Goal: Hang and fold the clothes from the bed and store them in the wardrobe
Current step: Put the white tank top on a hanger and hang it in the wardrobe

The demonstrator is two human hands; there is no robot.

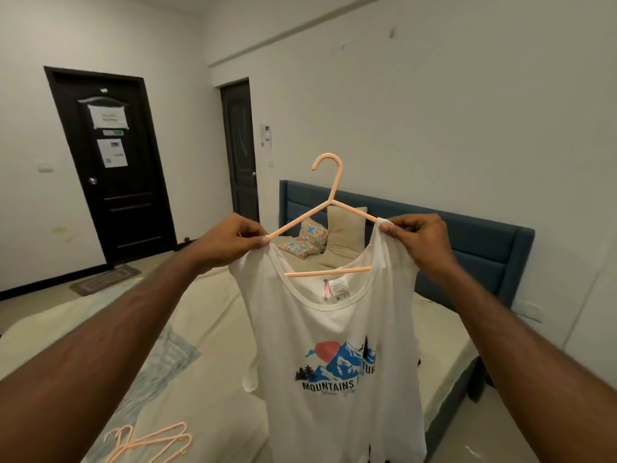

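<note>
A white T-shirt (330,332) with a blue mountain print hangs in front of me on a peach plastic hanger (329,208), held up above the bed (207,315). My left hand (230,240) pinches the shirt's left shoulder against the hanger's left arm. At the hanger's right end, my right hand (417,238) pinches the other shoulder. The hook points up and the lower bar shows through the neck opening.
Spare peach hangers (147,441) lie on the bed sheet at the lower left. Pillows (334,235) rest against the blue headboard (467,242). Two dark doors (113,168) stand in the far walls, with a mat (105,279) on the floor.
</note>
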